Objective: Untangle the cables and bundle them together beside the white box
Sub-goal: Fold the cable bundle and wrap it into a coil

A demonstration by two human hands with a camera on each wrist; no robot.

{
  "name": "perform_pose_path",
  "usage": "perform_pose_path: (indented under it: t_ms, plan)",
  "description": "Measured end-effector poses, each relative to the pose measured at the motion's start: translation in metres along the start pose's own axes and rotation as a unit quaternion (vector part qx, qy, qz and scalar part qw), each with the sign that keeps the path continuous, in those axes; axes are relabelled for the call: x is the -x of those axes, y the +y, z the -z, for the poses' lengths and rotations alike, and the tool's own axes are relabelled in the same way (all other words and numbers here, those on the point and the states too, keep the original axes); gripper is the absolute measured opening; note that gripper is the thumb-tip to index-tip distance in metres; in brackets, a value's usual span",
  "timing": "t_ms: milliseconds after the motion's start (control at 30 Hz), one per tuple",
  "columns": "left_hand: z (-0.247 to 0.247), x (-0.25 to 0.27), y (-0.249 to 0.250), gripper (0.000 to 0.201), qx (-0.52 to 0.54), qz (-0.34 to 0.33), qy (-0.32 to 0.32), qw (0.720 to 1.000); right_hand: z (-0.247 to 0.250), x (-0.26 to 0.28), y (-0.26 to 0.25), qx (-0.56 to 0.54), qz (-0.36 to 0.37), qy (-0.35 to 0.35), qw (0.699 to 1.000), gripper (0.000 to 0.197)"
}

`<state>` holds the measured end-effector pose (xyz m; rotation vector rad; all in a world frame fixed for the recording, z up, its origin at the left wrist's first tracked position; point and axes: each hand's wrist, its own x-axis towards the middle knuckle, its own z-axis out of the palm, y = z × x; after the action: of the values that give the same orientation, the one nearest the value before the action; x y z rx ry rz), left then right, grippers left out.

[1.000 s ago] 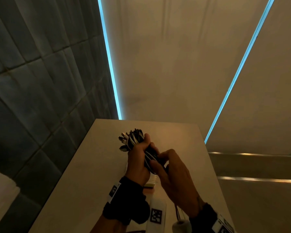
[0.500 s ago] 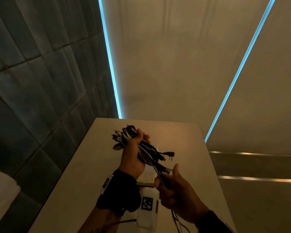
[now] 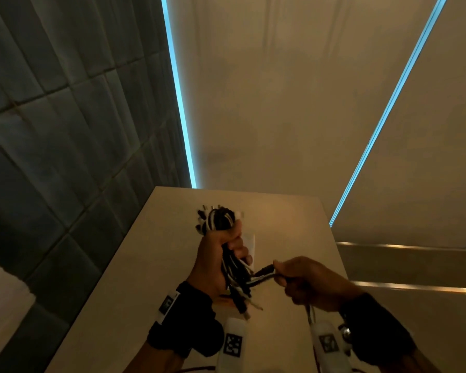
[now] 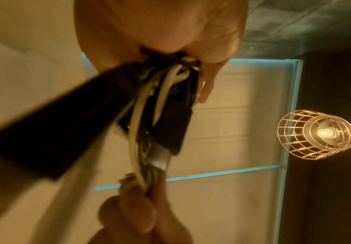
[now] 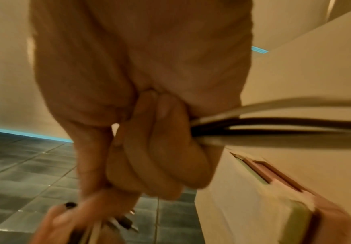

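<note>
Right, biggest first: I see the beige table point(image 3: 97, 286) running away from me, w/ the dark tiled wall point(image 3: 51, 117) on its left and a lit blue strip point(image 3: 179, 103) rising from its far edge. Both hands are up above the table's near half.

My left hand point(image 3: 215, 261) is fisted round the cable bundle point(image 3: 228, 254), black & white leads gathered upright; looped ends point(image 3: 217, 218) stick out over the thumb, plug ends point(image 3: 242, 305) hang below the palm. Left wrist view shows the same grip from under, white leads and a black plug coming out of the fist, blurred.

My right hand point(image 3: 311, 282) sits just right of the bundle, fingers clenched on a few strands point(image 3: 262, 274) that run sideways from it to the bundle's lower part. Right wrist view confirms: fingers point(image 5: 166, 148) curled over black & white leads point(image 5: 274, 125) going off to the right.

White box point(image 3: 249, 242) lies on the table behind the left hand, mostly hidden. Cage lamp point(image 4: 316, 134) shows in the left wrist view.
</note>
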<state>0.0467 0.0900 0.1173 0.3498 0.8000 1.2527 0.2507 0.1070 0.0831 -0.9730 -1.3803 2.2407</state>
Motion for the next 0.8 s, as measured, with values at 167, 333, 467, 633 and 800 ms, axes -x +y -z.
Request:
perform_pose_path:
  t_ms: [167,333,467,633,800]
  plan:
    - [-0.004,0.008,0.004,0.022,-0.095,0.048,-0.06,0.992,0.01,0.003,-0.05,0.135,0.006,-0.026,0.99,0.019]
    - [-0.009,0.02,-0.005,0.013,-0.2,0.035,-0.107,0.973,0.002,-0.001,-0.098,0.382,0.062,0.036,0.921,0.013]
    - [-0.009,0.018,-0.006,0.019,-0.224,0.006,-0.122,0.967,-0.002,-0.013,-0.112,0.484,0.093,0.074,0.867,0.011]
    - [-0.005,0.013,-0.004,0.036,-0.228,0.035,-0.091,0.969,-0.008,-0.023,-0.113,0.48,0.186,0.119,0.849,0.008]
    - [-0.002,0.018,-0.004,0.022,-0.191,0.082,-0.085,0.974,-0.015,-0.026,-0.103,0.442,0.228,0.089,0.863,0.013]
